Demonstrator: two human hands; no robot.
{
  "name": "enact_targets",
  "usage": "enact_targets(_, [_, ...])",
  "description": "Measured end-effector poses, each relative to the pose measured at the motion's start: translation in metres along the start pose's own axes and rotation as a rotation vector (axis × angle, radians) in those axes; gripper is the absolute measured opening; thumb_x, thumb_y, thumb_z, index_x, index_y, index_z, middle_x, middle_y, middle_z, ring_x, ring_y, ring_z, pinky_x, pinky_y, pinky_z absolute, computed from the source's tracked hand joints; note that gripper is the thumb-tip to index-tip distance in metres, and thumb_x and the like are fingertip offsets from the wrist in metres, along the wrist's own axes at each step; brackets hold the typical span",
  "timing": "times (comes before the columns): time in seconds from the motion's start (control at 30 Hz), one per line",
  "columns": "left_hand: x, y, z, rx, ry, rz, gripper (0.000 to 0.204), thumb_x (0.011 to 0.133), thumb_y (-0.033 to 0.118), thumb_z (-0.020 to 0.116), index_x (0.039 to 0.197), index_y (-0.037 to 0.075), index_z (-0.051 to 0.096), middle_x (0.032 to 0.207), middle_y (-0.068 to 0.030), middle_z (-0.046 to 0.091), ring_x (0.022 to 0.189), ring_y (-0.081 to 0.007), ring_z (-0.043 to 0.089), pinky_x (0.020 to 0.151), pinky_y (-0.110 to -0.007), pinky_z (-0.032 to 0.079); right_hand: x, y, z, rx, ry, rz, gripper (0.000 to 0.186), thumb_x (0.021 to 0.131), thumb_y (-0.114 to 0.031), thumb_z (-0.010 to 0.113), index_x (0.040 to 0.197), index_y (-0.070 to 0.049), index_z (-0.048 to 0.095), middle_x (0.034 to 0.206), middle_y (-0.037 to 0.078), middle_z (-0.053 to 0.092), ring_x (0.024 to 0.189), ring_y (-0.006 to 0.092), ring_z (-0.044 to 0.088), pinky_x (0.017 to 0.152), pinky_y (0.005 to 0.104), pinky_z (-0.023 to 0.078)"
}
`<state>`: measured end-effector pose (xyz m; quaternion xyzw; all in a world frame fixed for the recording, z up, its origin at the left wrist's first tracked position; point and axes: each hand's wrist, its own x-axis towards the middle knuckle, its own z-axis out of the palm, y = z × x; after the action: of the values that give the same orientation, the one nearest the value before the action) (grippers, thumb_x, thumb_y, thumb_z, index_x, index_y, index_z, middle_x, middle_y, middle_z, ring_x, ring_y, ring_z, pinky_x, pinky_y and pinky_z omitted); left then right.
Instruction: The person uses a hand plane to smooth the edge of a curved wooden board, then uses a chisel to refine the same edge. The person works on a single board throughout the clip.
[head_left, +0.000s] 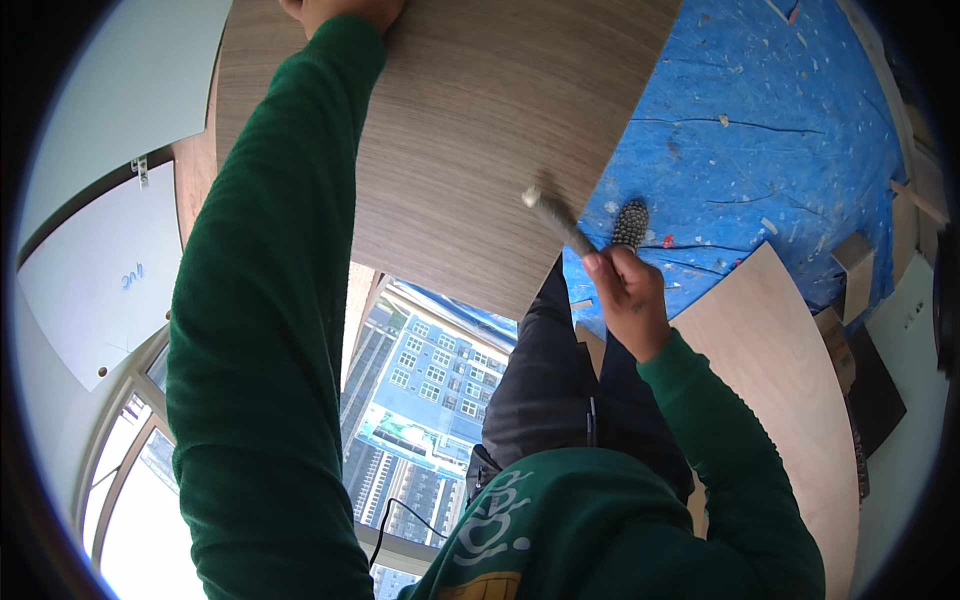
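A large grey-brown wood-grain panel (470,120) lies in front of me. My left hand (342,8) rests at the panel's far left, at the top edge of the picture; most of its fingers are cut off, so their hold cannot be told. My right hand (634,300) is closed around a short, thick grey-brown rod (560,222) with a pale, blunt tip. The rod points up and left over the panel's near right edge and is slightly blurred; whether it touches the panel cannot be told. What tool it is does not show.
A blue sheet (730,160) strewn with scraps covers the floor at right. A pale wooden board (770,350) lies beside my right arm, with dark offcuts (872,395) beyond it. White panels (105,270) stand at left. A window (425,370) shows buildings below.
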<state>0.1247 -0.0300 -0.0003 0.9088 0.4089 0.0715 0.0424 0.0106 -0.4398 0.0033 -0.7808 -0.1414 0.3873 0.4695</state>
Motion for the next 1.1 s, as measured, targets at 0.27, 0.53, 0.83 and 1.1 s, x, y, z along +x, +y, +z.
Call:
enact_targets(0.27, [0.001,0.000,0.000,0.000,0.006,0.016,0.071,0.108,0.055,0.038,0.161,0.007,0.037,0.170,-0.0131,0.031,0.159,-0.0325,0.022,0.130,-0.051,0.016,-0.034,-0.005,0.009,0.028,-0.015,0.067,0.037,0.105,-0.026,0.067,0.079,-0.002,0.058,0.058,0.007,0.045,0.051,0.0132,0.041,0.049,0.0338,0.035])
enact_targets(0.53, [0.002,-0.001,0.001,-0.003,-0.005,0.013,0.072,0.108,0.056,0.037,0.162,0.008,0.036,0.171,-0.0128,0.030,0.160,-0.0323,0.021,0.130,-0.050,0.015,0.005,-0.002,0.017,0.306,0.107,0.202,0.033,0.106,-0.025,0.067,0.084,-0.001,0.061,0.060,0.003,0.040,0.056,0.0075,0.035,0.050,0.0304,0.033])
enact_targets(0.83, [0.002,-0.001,0.004,0.004,0.003,0.006,0.070,0.109,0.056,0.037,0.162,0.009,0.036,0.172,-0.0127,0.029,0.160,-0.0324,0.021,0.130,-0.051,0.015,-0.019,-0.018,0.011,0.044,0.014,0.174,0.032,0.105,-0.024,0.067,0.084,-0.001,0.061,0.061,0.009,0.049,0.056,0.0108,0.044,0.052,0.0332,0.040])
enact_targets(1.1, [0.004,-0.002,0.005,0.037,0.012,0.013,0.070,0.109,0.055,0.039,0.161,0.009,0.038,0.171,-0.0128,0.030,0.159,-0.0333,0.022,0.130,-0.050,0.015,0.023,-0.012,0.007,0.184,0.129,0.145,0.039,0.107,-0.029,0.064,0.079,-0.001,0.058,0.060,0.008,0.045,0.056,0.0104,0.040,0.051,0.0337,0.036])
